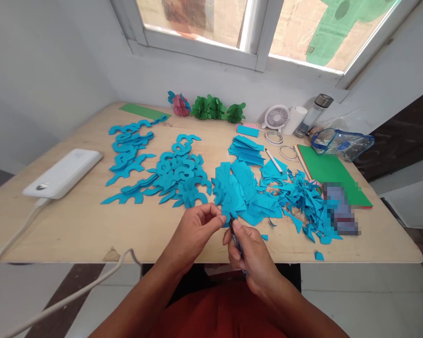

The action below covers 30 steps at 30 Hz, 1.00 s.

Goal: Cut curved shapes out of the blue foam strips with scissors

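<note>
My left hand (203,230) pinches a small piece of blue paper (227,220) between thumb and fingertips, just above the table's front edge. Close on its right, my right hand (248,251) is closed around a pair of dark scissors (237,241). Their tip points up at the paper, and the fingers cover most of the handles. Right beyond the hands lies a loose heap of blue paper sheets (238,188), some with curved lines on them. Curvy blue paper cut-outs (178,171) are piled to the left of it, with another row of cut-outs (129,152) farther left.
Blue scraps (305,197) cover the right side beside a green paper stack (333,169). A white power bank (63,173) with a cable (88,286) sits left. Along the wall stand green paper figures (215,108), a small fan (277,116) and a bottle (313,115). A pen (274,160) lies mid-table.
</note>
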{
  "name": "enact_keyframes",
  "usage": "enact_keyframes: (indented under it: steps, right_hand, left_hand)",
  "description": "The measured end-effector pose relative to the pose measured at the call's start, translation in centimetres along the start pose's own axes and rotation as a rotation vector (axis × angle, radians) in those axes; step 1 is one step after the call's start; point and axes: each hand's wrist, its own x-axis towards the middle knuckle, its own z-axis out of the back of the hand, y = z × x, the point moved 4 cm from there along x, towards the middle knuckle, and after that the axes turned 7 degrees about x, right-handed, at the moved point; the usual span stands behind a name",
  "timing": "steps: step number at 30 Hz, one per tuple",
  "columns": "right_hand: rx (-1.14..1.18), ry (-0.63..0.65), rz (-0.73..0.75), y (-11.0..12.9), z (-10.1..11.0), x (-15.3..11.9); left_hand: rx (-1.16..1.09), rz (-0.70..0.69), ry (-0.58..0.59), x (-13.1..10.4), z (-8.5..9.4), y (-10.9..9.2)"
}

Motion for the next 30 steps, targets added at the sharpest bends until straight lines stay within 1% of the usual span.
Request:
enact_keyframes:
  steps: [4, 11, 16, 20, 22, 26, 30]
  right_hand:
    - [0.004, 0.01, -0.008, 0.0, 0.0, 0.0]
    - [0.028, 0.01, -0.002, -0.2, -0.1, -0.1]
    - [0.025, 0.016, -0.003, -0.4, -0.1, -0.1]
    - [0.047, -0.002, -0.004, -0.4, -0.1, -0.1]
    - [0.067, -0.002, -0.004, -0.4, -0.2, -0.1]
    - [0.059, 0.002, 0.004, -0.5, -0.2, 0.0]
    - [0.01, -0.007, 0.021, -0.3, 0.1, 0.0]
  left_hand:
    - [0.003, -0.011, -0.025, -0.1, 0.0, 0.1]
    - [-0.047, 0.011, -0.033, -0.3, -0.1, 0.4]
    - [-0.103, 0.009, -0.11, -0.6, -0.3, 0.7]
    - [-0.145, 0.001, -0.191, -0.9, -0.8, 0.9]
    - [-0.158, 0.006, -0.212, -1.0, -1.1, 1.0]
    - [-0.146, 0.005, -0.216, -1.0, -1.3, 1.2]
    - [-0.087, -0.019, -0.175, -0.7, -1.0, 0.8]
